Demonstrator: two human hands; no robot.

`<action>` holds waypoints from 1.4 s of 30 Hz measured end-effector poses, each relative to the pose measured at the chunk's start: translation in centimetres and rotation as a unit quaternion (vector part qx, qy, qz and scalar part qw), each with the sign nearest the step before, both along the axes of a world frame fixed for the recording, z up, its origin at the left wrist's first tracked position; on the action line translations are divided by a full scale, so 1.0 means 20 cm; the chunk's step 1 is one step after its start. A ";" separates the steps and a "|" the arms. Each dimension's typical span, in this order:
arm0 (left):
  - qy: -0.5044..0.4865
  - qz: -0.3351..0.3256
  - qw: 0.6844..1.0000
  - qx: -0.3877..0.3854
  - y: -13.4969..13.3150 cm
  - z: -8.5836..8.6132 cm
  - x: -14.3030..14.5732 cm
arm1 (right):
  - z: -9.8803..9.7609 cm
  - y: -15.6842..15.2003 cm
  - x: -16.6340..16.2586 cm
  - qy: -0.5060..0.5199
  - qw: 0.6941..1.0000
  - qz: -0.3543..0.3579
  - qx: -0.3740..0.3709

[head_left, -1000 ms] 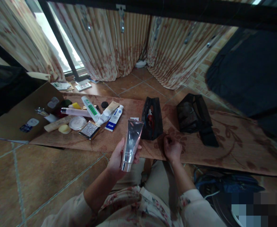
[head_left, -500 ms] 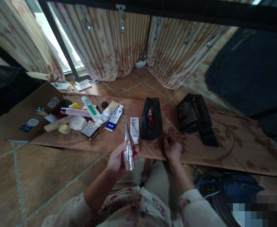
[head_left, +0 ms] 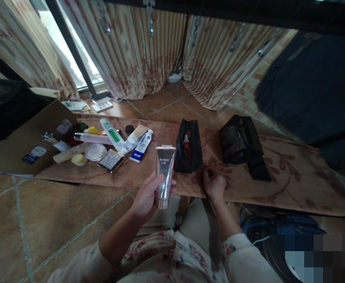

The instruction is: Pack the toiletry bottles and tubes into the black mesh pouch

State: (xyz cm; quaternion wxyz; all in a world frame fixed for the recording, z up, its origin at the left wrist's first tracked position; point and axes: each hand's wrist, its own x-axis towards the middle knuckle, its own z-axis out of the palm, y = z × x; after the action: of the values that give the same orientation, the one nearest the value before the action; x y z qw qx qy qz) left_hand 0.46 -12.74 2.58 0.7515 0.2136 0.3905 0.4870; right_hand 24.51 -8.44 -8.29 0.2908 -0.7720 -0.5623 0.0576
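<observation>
My left hand [head_left: 147,195] grips a shiny silver squeeze tube [head_left: 164,169], cap end down, above the front edge of the bench. Its printed face, reading MARUBI, is turned towards me, with my thumb across the front. Behind it a white tube is almost wholly hidden. Resting on the cloth, my right hand [head_left: 214,184] is curled into a loose fist with nothing visible in it. Just beyond that hand stands an open black mesh pouch [head_left: 189,163] with a small red-and-white item [head_left: 186,146] inside. A blue-and-white tube [head_left: 142,146] lies left of the silver one.
A patterned brown cloth [head_left: 293,173] covers the long bench. Several cosmetics, among them a glittery compact [head_left: 110,160] and a round clear jar [head_left: 95,152], lie by a cardboard box [head_left: 10,149] at the left. A second black case [head_left: 237,141] stands at the right.
My left hand has turned the silver tube from edge-on to face-on, so its label now shows and the white tube behind is covered. My right hand has stayed in place.
</observation>
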 end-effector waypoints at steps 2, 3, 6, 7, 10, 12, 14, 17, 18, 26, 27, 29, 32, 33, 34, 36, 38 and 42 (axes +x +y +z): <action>0.010 0.003 1.000 -0.006 0.00 0.01 0.00 | 0.00 0.00 0.00 0.002 1.000 -0.003 -0.002; 0.015 0.003 1.000 -0.010 0.00 0.01 0.00 | 0.01 0.00 0.00 0.003 1.000 -0.004 -0.001; 0.028 0.004 0.999 -0.023 0.00 0.01 0.00 | 0.01 0.00 -0.01 0.005 1.000 -0.008 -0.004; 0.028 0.005 0.999 -0.027 0.01 0.01 0.00 | 0.02 0.00 -0.01 0.004 1.000 -0.009 -0.006; 0.022 0.011 0.999 -0.042 0.01 0.00 0.00 | 0.03 0.00 -0.01 0.001 1.000 -0.006 -0.011; 0.017 0.014 0.999 -0.044 0.01 -0.01 0.00 | 0.03 0.00 -0.01 0.000 1.000 -0.005 -0.012; 0.015 0.012 0.999 -0.040 0.01 -0.02 -0.01 | 0.03 0.00 -0.01 -0.001 1.000 -0.007 -0.013; 0.020 0.006 0.999 -0.041 0.01 -0.03 -0.01 | 0.02 0.00 -0.01 -0.001 1.000 -0.007 -0.007; 0.022 0.004 0.999 -0.044 0.00 -0.03 -0.01 | 0.02 0.00 -0.01 -0.001 1.000 -0.005 -0.005; 0.042 -0.003 0.998 -0.044 0.01 -0.04 0.00 | 0.02 0.00 -0.01 -0.001 1.000 -0.009 -0.006; 0.044 -0.003 0.998 -0.044 0.01 -0.04 -0.01 | 0.02 0.00 -0.01 -0.003 1.000 -0.011 -0.007; 0.046 -0.002 0.998 -0.046 0.01 -0.05 -0.01 | 0.01 0.00 -0.01 -0.003 1.000 -0.008 -0.006; 0.053 0.000 0.997 -0.049 0.00 -0.05 -0.01 | 0.01 0.00 -0.01 0.005 1.000 0.002 0.004; 0.054 0.001 0.997 -0.051 0.00 -0.05 -0.01 | 0.01 0.00 0.00 0.007 1.000 0.004 0.008; 0.054 0.002 0.997 -0.054 0.00 -0.05 -0.01 | 0.01 0.00 0.00 0.009 1.000 0.004 0.012; 0.053 0.004 0.997 -0.059 0.00 -0.05 -0.01 | 0.01 0.00 0.00 0.013 1.000 0.003 0.016; 0.051 0.004 0.997 -0.058 0.00 -0.05 -0.01 | 0.01 0.00 -0.01 0.021 1.000 0.004 0.015; 0.061 0.002 0.997 -0.050 0.00 -0.04 -0.02 | 0.01 0.00 -0.01 0.059 0.998 0.011 0.012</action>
State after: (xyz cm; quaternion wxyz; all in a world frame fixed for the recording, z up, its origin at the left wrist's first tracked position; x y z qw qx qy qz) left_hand 0.10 -12.75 1.78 0.7349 0.2044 0.4599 0.4545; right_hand 24.29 -8.46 -8.07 0.3318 -0.7576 -0.5533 0.0992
